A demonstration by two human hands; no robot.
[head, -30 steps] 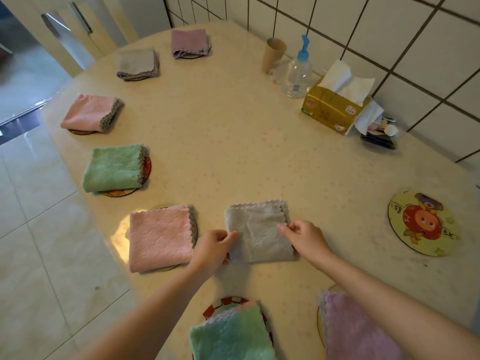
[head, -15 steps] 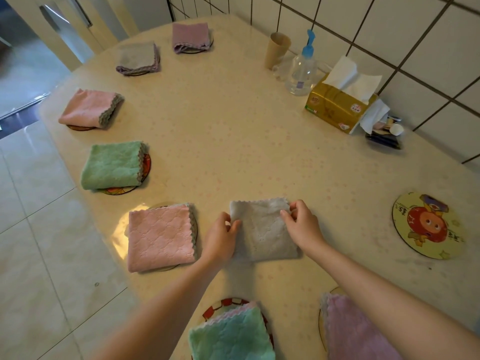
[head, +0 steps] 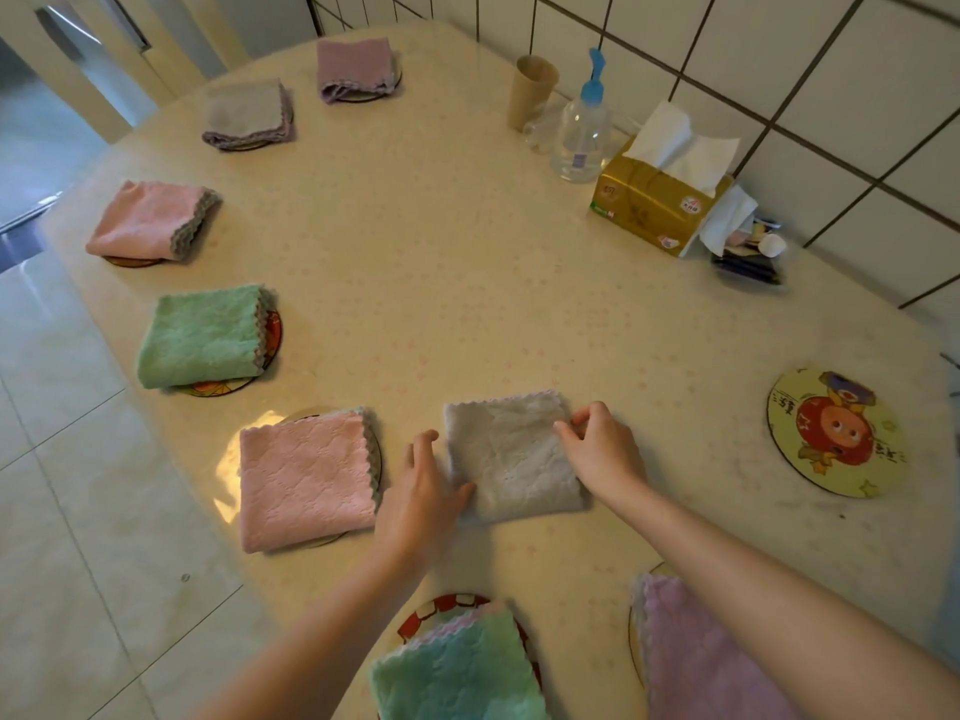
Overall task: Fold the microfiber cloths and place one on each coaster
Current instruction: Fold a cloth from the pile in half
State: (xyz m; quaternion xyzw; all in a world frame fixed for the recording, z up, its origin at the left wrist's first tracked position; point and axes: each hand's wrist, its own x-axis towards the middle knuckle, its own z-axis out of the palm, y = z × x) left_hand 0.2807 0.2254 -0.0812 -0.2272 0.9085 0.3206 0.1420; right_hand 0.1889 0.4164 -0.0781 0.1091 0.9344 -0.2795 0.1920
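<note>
A folded grey cloth (head: pixel 511 454) lies flat on the bare table (head: pixel 467 262), between my hands. My left hand (head: pixel 421 491) rests against its left edge, thumb touching the lower left corner. My right hand (head: pixel 602 452) pinches its right edge near the top. One coaster (head: pixel 836 433) with a red cartoon figure lies bare at the right. Folded cloths sit on the other coasters: pink (head: pixel 306 478), green (head: pixel 202 335), pink (head: pixel 148 220), grey (head: pixel 247 114), purple (head: pixel 356 67), green (head: pixel 457 667) and pale purple (head: pixel 696 657).
Against the tiled wall stand a paper cup (head: pixel 532 90), a pump bottle (head: pixel 582 127), a yellow tissue box (head: pixel 654 200) and a small heap of oddments (head: pixel 748 252). The table's left edge drops to a tiled floor (head: pixel 67 511).
Both hands have slid along the grey cloth's sides: the right one up toward the top right corner, the left one slightly off the left edge. The cloth stays flat in place.
</note>
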